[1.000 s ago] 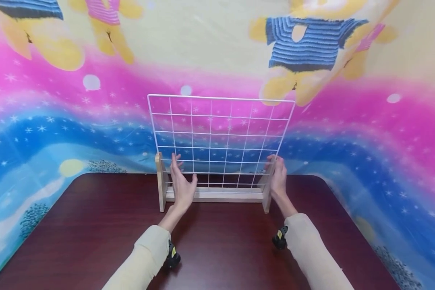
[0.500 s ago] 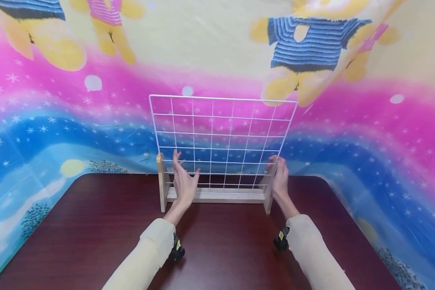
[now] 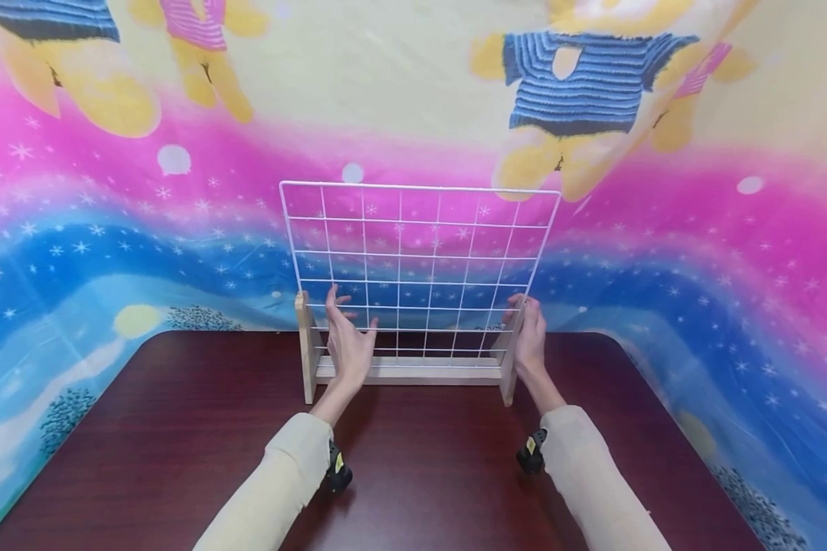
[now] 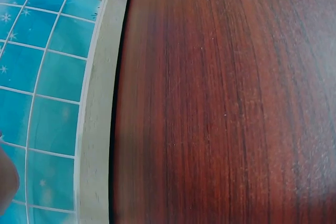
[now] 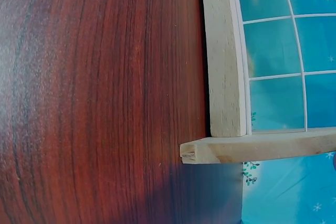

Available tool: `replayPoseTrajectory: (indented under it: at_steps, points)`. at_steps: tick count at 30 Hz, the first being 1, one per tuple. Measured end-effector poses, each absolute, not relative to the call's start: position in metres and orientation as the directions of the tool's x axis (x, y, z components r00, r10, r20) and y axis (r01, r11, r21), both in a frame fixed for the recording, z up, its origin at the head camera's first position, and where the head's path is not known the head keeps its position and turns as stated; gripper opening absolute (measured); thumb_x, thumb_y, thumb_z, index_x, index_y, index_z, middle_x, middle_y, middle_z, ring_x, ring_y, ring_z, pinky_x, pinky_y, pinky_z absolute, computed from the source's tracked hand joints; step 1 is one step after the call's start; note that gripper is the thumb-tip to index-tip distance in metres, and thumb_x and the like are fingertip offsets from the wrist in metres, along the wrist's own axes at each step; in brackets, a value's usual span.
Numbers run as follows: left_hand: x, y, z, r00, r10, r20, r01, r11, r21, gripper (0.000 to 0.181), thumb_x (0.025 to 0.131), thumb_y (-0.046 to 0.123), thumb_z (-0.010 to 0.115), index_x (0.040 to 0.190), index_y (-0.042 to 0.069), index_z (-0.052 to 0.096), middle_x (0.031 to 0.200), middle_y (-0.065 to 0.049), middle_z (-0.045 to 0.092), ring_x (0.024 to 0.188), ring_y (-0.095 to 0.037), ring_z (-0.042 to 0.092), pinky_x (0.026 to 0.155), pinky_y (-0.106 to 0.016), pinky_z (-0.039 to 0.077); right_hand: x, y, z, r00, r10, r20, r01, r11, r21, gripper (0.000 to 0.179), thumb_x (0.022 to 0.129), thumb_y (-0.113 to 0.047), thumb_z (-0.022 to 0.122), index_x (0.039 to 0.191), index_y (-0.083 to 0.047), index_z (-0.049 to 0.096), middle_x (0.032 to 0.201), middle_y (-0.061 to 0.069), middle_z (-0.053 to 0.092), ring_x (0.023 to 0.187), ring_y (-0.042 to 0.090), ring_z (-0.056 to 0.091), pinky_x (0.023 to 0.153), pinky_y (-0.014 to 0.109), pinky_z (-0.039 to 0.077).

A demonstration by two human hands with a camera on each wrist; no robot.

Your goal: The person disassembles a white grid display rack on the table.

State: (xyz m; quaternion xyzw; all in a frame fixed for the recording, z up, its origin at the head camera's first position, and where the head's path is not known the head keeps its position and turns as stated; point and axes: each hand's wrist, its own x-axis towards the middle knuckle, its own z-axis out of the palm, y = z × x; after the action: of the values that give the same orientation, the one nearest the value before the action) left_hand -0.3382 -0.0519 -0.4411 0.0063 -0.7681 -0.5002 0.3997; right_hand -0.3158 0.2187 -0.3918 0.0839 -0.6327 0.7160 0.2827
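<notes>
A white wire grid panel (image 3: 416, 256) stands upright in a pale wooden stand (image 3: 413, 375), which has a post at each end and a low crossbar. My left hand (image 3: 350, 348) is just inside the left post, fingers pointing up and mostly straight in front of the grid, thumb spread away. Whether it touches the wires or the post I cannot tell. Around the right post from its outer side, my right hand (image 3: 531, 337) curls its fingers, whose tips show beyond the post. In the left wrist view a thumb or finger (image 4: 7, 179) appears at the left edge.
The stand rests on a dark reddish-brown table (image 3: 413, 474) with rounded far corners. Behind hangs a colourful curtain (image 3: 413, 92) printed with bears and snowflakes. Small black cameras (image 3: 339, 468) are strapped at both wrists.
My left hand has shifted slightly up and to the right, its thumb spreading a little. The right hand, the grid panel and the stand have stayed in place.
</notes>
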Motion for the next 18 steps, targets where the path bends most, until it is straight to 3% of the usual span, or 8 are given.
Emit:
replayPoseTrajectory:
  at_steps: [6, 18]
  points:
    - [-0.338, -0.052, -0.44, -0.695, -0.414, 0.587, 0.374, 0.489, 0.788, 0.097, 0.074, 0.006, 0.084, 0.149, 0.017, 0.023, 0.129, -0.003, 0.051, 0.097, -0.029, 0.06, 0.067, -0.046, 0.046, -0.315, 0.218, -0.391, -0.827, 0.3, 0.476, -0.51, -0.042, -0.859, 0.045, 0.107, -0.017, 0.025, 0.111, 0.02, 0.05, 0.092, 0.043, 0.045, 0.077, 0.036, 0.052, 0.069, 0.029, 0.048]
    - [-0.336, -0.052, -0.429, -0.697, -0.403, 0.593, 0.387, 0.484, 0.785, 0.099, 0.073, 0.008, 0.085, 0.149, 0.022, 0.023, 0.129, -0.006, 0.053, 0.095, -0.024, 0.058, 0.067, -0.044, 0.046, -0.315, 0.218, -0.393, -0.82, 0.287, 0.495, -0.528, -0.049, -0.848, 0.045, 0.106, -0.016, 0.024, 0.112, 0.022, 0.048, 0.091, 0.043, 0.043, 0.076, 0.03, 0.053, 0.067, 0.026, 0.047]
